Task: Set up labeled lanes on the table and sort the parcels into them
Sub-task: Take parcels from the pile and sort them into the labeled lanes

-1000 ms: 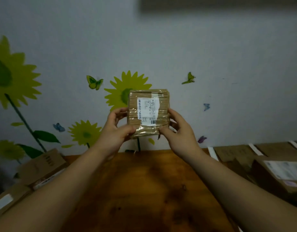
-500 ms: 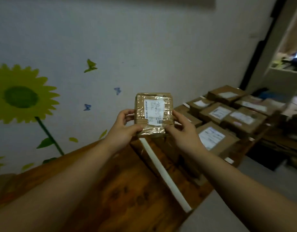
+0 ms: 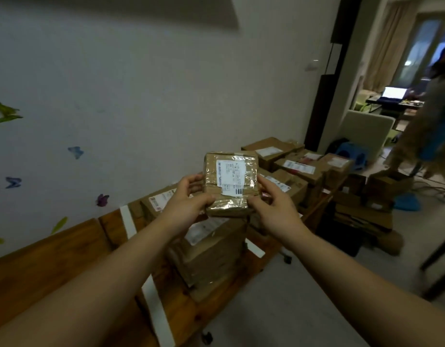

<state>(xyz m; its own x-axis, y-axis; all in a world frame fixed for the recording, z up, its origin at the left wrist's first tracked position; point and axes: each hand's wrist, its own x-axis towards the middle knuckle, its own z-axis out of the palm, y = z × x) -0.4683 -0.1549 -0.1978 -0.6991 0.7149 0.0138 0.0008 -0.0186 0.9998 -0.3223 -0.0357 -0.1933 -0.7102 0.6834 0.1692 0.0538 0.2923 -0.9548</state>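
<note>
Held up in the air above the table (image 3: 53,259): small parcel (image 3: 230,182), label face toward the camera, both hands on it. The left hand (image 3: 188,199) has its fingers curled behind the parcel's left edge and its thumb pressed across the lower front. The right hand (image 3: 274,204) has its thumb on the lower right corner and its fingers bent round the right side. The parcel is brown card under glossy clear tape

White shipping label (image 3: 231,176) on its front: rows of fine print, too small to read. There is a barcode (image 3: 239,191) at the label's lower right

Directly below, a stack of brown boxes (image 3: 211,251) on the table, the top one with a white label, print blurred. A wall-side box (image 3: 157,204) behind the left hand has a label with a red mark, unreadable. The far boxes (image 3: 300,169) are also labelled, one with a red band, text not legible

White tape strips (image 3: 156,311) run across the wood; cannot tell whether they carry writing

Butterfly stickers (image 3: 76,152) on the wall. A lit laptop screen (image 3: 395,92) in the room beyond, and a second person (image 3: 439,116), blurred, at the right edge
</note>
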